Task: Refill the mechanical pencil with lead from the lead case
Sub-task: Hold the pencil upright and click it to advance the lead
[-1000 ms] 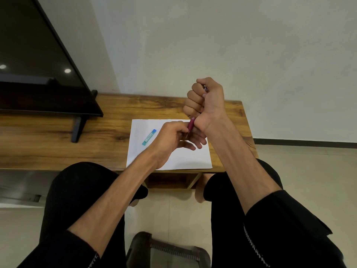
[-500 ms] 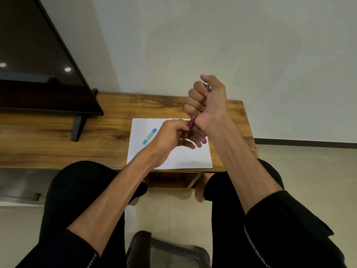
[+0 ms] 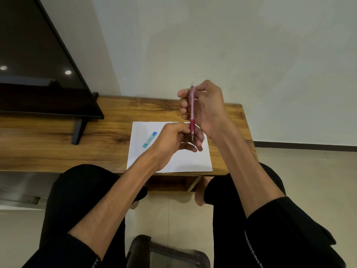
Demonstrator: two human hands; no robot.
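We hold the mechanical pencil (image 3: 192, 111) upright above the worktop (image 3: 58, 140), right hand (image 3: 206, 109) curled round its barrel, left hand (image 3: 173, 140) pinching its lower end. The lead case (image 3: 149, 139) (blue) lies on white paper (image 3: 185, 161).

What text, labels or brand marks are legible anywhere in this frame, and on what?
None can be read.
Lead case on the paper: a pale printed label along its side, too small and blurred to read.
Pencil, held by the right hand and left hand: no marking visible.
TV: dark screen, only reflected lights.
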